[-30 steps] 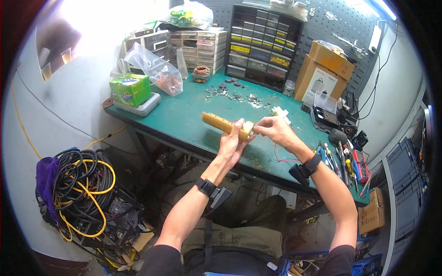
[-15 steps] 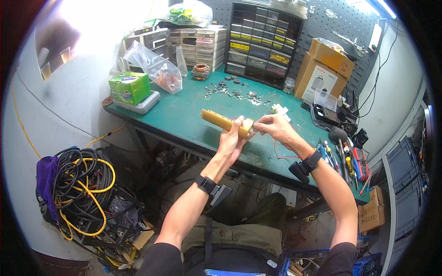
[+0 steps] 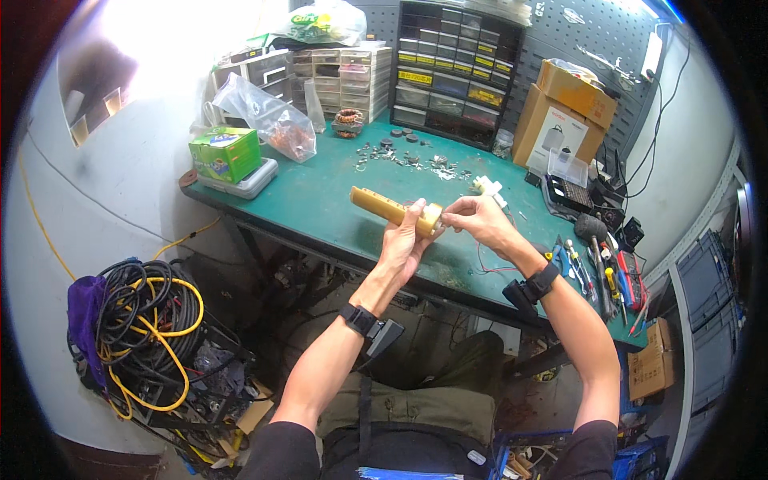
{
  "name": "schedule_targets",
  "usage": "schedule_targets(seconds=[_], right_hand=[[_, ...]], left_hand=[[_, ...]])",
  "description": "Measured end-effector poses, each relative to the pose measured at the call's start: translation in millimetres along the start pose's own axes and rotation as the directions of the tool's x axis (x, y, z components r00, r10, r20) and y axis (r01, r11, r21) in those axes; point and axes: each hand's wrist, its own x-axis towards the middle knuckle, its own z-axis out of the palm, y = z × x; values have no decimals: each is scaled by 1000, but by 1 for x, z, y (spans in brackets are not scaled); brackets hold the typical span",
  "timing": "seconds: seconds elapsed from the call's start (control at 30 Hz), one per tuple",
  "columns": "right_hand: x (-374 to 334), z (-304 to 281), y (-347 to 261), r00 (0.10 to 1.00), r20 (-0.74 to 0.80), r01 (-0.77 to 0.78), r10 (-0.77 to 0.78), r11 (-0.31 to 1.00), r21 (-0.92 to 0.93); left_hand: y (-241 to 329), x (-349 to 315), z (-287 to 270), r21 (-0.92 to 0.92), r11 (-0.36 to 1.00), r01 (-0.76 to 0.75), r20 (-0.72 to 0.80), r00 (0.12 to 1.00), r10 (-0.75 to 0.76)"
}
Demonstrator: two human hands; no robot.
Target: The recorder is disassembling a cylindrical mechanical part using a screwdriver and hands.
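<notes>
My left hand [image 3: 406,244] is wrapped around a gold-coloured tubular housing [image 3: 378,206], held tilted above the front of the green bench. Its long, narrower part points to the far left, and its wide round end faces right. At that wide end, the fingers of my right hand [image 3: 474,220] are pinched together. Whatever lies between those fingertips is too small to make out. A thin red wire [image 3: 482,258] lies on the bench below my right hand. White plastic parts [image 3: 488,189] rest just beyond it.
Small metal bits [image 3: 412,160] are scattered on the green bench [image 3: 312,200]. Drawer cabinets [image 3: 448,76] line the back. Pliers and screwdrivers [image 3: 588,272] lie at the right, near a cardboard box [image 3: 560,120]. A green box [image 3: 226,154] sits at the left, above coiled cables [image 3: 148,328].
The view has shifted very slightly. Both hands keep nearly the same place on the housing, my right fingers still pinched at its wide end.
</notes>
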Motion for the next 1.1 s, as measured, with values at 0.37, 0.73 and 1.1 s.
schedule_targets(seconds=[0.37, 0.73, 1.1], right_hand=[[1, 3, 2, 999, -26, 28, -25, 995, 93], [0, 0, 5, 999, 5, -52, 52, 983, 178], [3, -25, 20, 997, -20, -71, 71, 997, -1]], left_hand=[[-1, 4, -4, 11, 1000, -1, 19, 1000, 1], [-2, 2, -4, -11, 1000, -7, 23, 1000, 7], [3, 1, -3, -26, 999, 38, -22, 999, -38]])
